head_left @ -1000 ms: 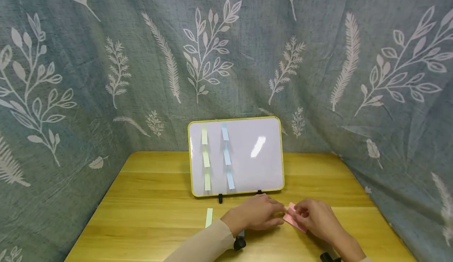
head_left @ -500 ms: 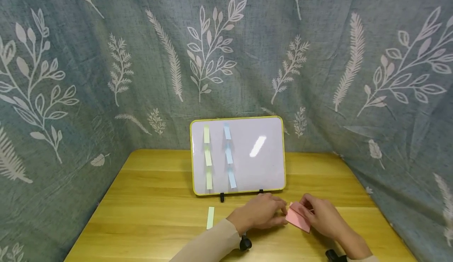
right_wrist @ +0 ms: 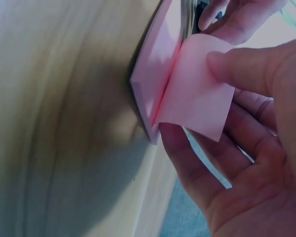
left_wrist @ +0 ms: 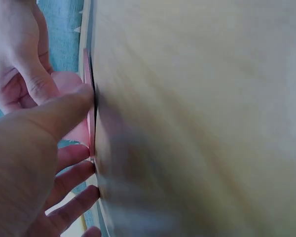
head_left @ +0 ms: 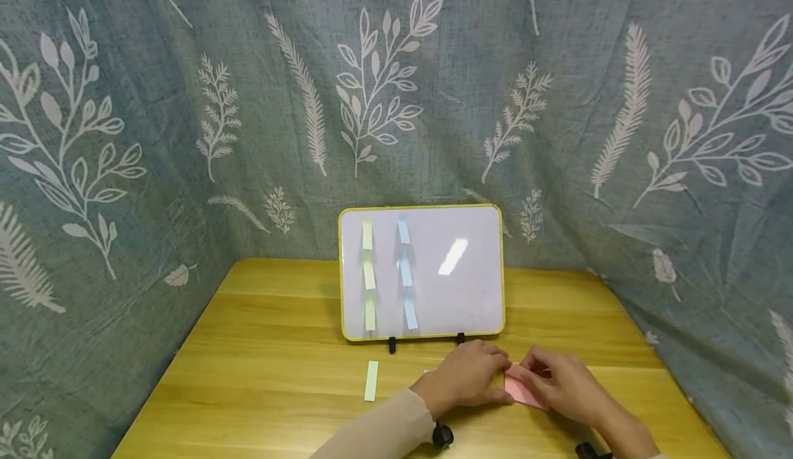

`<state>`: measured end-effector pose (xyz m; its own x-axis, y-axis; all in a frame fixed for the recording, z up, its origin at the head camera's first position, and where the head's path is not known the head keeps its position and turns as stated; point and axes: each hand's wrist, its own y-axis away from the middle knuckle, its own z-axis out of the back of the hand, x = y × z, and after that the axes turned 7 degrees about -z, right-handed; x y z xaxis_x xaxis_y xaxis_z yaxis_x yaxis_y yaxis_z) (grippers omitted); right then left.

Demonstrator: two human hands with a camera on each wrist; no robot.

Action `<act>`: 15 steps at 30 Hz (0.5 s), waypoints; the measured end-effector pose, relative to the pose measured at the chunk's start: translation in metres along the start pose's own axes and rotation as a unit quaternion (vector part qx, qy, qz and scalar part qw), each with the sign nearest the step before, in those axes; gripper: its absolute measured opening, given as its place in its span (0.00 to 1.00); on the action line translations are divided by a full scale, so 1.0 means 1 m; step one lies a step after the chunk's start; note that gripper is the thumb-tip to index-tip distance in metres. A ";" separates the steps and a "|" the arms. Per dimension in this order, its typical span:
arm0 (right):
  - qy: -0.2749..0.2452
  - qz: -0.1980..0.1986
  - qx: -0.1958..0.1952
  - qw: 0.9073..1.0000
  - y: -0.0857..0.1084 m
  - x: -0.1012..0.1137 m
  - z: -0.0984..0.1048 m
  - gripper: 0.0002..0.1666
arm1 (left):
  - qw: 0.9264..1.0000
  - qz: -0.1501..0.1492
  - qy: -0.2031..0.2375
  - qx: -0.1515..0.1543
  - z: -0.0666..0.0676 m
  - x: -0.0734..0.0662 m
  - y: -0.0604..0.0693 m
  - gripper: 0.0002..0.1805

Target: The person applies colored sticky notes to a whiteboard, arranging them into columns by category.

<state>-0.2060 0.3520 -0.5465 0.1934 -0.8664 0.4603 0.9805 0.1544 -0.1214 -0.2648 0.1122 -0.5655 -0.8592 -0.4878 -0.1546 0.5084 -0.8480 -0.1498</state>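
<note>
A pink sticky note pad (head_left: pixel 523 395) lies on the table between the two hands, below the whiteboard's right part. My left hand (head_left: pixel 467 375) holds the pad at its left edge; in the left wrist view the thumb (left_wrist: pixel 81 98) lies on it and the fingers touch the table. My right hand (head_left: pixel 564 385) pinches the top sticky note (right_wrist: pixel 197 94), which curls up from the pad while one side still meets it. The thumb is on one face of the sheet, with the fingers behind.
A yellow-edged whiteboard (head_left: pixel 458 294) stands on black feet (head_left: pixel 392 345), bearing columns of green strips (head_left: pixel 369 274) and blue strips (head_left: pixel 405 273). A green strip pad (head_left: pixel 371 380) lies in front. Something small and bluish (head_left: pixel 427 372) is mostly hidden behind the left wrist. Patterned curtain surrounds the table.
My left hand has moved right, onto the pad's edge. The pad has turned slightly, and the right hand has lifted its top sheet. The head view has shifted a little.
</note>
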 end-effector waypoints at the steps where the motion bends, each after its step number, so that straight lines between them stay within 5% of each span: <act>1: 0.000 0.002 0.000 1.000 0.000 0.001 -0.001 0.09 | 1.000 0.007 0.001 0.002 -0.001 -0.001 0.001 0.33; 15: -0.042 0.077 0.027 0.996 -0.012 0.025 -0.019 0.07 | 0.999 0.034 0.015 -0.016 0.012 0.007 0.031 0.31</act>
<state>-0.2134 0.3195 -0.5501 0.3421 -0.7880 0.5120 0.9388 0.3099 -0.1503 -0.2556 0.0801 -0.5590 -0.8208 -0.5370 -0.1946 0.5674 -0.8058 -0.1695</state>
